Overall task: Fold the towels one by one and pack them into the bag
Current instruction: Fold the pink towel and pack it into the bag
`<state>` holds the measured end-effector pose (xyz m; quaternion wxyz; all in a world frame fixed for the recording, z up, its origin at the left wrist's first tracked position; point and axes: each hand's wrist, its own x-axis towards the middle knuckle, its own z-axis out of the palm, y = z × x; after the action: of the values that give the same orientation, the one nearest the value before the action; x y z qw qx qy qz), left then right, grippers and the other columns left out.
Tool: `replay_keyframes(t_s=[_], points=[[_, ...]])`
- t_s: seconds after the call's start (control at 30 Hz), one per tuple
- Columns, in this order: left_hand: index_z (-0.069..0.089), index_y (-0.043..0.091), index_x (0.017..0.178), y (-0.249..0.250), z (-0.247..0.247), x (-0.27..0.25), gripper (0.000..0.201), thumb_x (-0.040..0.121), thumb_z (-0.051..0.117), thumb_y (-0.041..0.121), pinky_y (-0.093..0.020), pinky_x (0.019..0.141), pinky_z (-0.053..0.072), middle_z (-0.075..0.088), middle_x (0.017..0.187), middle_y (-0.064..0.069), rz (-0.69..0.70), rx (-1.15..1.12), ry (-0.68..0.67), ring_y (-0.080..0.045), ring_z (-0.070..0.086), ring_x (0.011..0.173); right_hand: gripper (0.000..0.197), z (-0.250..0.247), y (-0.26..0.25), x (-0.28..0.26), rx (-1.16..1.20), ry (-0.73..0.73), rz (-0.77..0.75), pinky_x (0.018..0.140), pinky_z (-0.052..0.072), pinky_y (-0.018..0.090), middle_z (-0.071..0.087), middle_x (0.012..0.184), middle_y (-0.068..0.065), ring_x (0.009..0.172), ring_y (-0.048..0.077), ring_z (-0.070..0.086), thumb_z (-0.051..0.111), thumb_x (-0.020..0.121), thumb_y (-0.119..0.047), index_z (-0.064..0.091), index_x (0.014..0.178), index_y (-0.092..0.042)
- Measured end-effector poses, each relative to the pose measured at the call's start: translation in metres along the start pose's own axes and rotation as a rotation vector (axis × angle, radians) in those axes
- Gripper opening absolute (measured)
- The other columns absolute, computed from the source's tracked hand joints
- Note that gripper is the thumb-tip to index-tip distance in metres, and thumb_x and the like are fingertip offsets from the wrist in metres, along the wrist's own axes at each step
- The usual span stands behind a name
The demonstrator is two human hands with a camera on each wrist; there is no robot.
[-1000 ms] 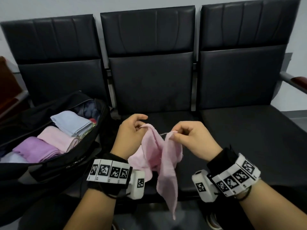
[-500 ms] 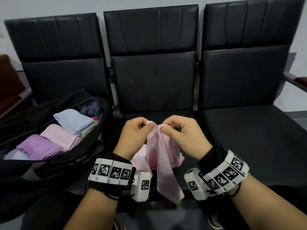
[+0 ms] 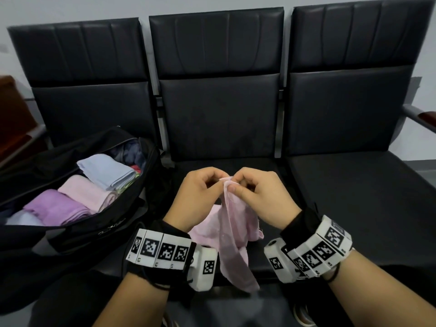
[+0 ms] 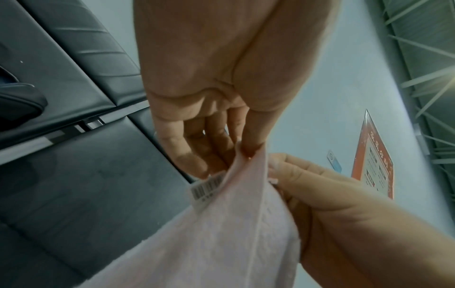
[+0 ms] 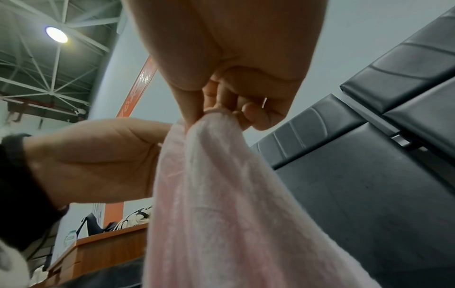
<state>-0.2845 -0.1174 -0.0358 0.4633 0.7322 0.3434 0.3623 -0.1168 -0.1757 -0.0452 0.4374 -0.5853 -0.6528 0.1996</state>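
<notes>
Head view, hands: the left hand [image 3: 198, 192] and right hand [image 3: 257, 192] are raised side by side over the middle seat [image 3: 236, 166], fingers curled, each pinching the top edge of the pink towel [image 3: 236, 232].
Head view, towel: thin, soft cloth is seen hanging bunched between the wrists; its lower end is partly hidden behind the wrist cameras.
Head view, bag: a black bag [image 3: 77, 237] is laid open on the left seat, holding folded towels [image 3: 77, 197] in lilac, pink and pale blue; its near end is cut off.
Left wrist view: the towel's edge is pinched by thumb and fingertips [image 4: 251, 148]; a barcode label [image 4: 209, 185] is sewn at the hem.
Right wrist view: a gathered corner is clamped by thumb and fingers [image 5: 256, 115]; the weave is blurred.
</notes>
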Motion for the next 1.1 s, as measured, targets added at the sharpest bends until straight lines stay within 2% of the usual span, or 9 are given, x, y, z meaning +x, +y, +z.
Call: replay_keyframes(t_s=[0.2,0.43,0.6,0.7,0.77,0.87,0.93,1.03,1.1], points=[[0.075,0.015,0.098,0.003,-0.006,-0.002,0.014,0.097,0.061,0.014,-0.023,0.072,0.057,0.075,0.090,0.000,-0.048,0.032,-0.089,-0.013,0.072,0.084,0.017,0.003,0.003,-0.001,-0.137,0.044,-0.011,0.064,0.055,0.038,0.062,0.064,-0.006,0.063,0.010,0.061,0.068,0.088,-0.042,0.066,0.080,-0.027],[0.075,0.020,0.093,0.001,-0.010,-0.001,0.007,0.088,0.075,0.017,-0.027,0.075,0.058,0.075,0.084,0.004,0.007,0.184,-0.104,-0.010,0.072,0.080,0.019,0.006,0.001,-0.001,-0.112,0.021,0.029,0.065,0.056,0.036,0.066,0.068,-0.008,0.067,0.008,0.063,0.066,0.089,-0.046,0.069,0.081,-0.029],[0.071,0.024,0.086,-0.003,-0.013,-0.001,0.014,0.087,0.069,0.011,-0.016,0.066,0.051,0.071,0.078,0.011,0.085,0.296,-0.057,-0.005,0.067,0.074,0.011,0.000,0.000,-0.001,-0.027,-0.096,0.027,0.066,0.054,0.025,0.068,0.071,-0.008,0.069,0.007,0.065,0.065,0.090,-0.039,0.071,0.087,-0.031],[0.066,0.020,0.083,-0.004,-0.013,-0.002,0.013,0.087,0.064,0.008,-0.016,0.064,0.048,0.067,0.078,0.008,0.121,0.326,0.023,-0.008,0.063,0.072,0.003,-0.005,0.012,-0.003,-0.128,-0.207,-0.002,0.068,0.050,0.025,0.066,0.071,-0.011,0.073,0.006,0.061,0.072,0.085,-0.034,0.071,0.085,-0.032],[0.062,0.017,0.082,-0.006,-0.016,-0.001,0.014,0.086,0.061,0.004,-0.014,0.061,0.044,0.063,0.075,0.006,0.143,0.319,0.121,-0.005,0.057,0.068,0.011,-0.008,0.025,-0.004,-0.215,-0.290,0.010,0.069,0.049,0.027,0.064,0.070,-0.009,0.074,0.007,0.058,0.075,0.081,-0.038,0.071,0.079,-0.028],[0.056,0.014,0.082,-0.008,-0.025,0.002,0.011,0.089,0.054,0.006,-0.016,0.058,0.040,0.058,0.075,-0.001,0.139,0.237,0.290,-0.003,0.049,0.063,0.032,-0.007,0.052,-0.006,-0.356,-0.420,0.042,0.065,0.044,0.028,0.058,0.068,0.006,0.069,0.012,0.054,0.077,0.079,-0.039,0.062,0.067,-0.013],[0.054,0.015,0.084,-0.008,-0.032,0.004,0.008,0.090,0.050,0.013,-0.020,0.062,0.042,0.058,0.078,-0.001,0.135,0.205,0.380,-0.004,0.050,0.067,0.040,-0.004,0.068,-0.011,-0.453,-0.497,0.062,0.060,0.035,0.017,0.057,0.067,0.009,0.068,0.010,0.050,0.077,0.078,-0.037,0.053,0.063,-0.008],[0.050,0.025,0.081,-0.007,-0.046,0.007,0.012,0.089,0.046,0.017,-0.012,0.064,0.041,0.055,0.077,0.009,0.175,0.180,0.491,0.003,0.050,0.070,0.034,0.003,0.087,-0.023,-0.577,-0.576,0.114,0.056,0.032,0.012,0.055,0.073,0.005,0.070,0.008,0.047,0.075,0.074,-0.040,0.054,0.060,-0.018],[0.048,0.030,0.081,-0.007,-0.054,0.008,0.017,0.090,0.045,0.016,-0.008,0.063,0.039,0.052,0.076,0.015,0.190,0.172,0.560,0.006,0.049,0.069,0.027,0.006,0.096,-0.029,-0.636,-0.599,0.133,0.063,0.042,0.023,0.049,0.081,-0.005,0.078,0.013,0.053,0.073,0.075,-0.046,0.061,0.068,-0.024]])
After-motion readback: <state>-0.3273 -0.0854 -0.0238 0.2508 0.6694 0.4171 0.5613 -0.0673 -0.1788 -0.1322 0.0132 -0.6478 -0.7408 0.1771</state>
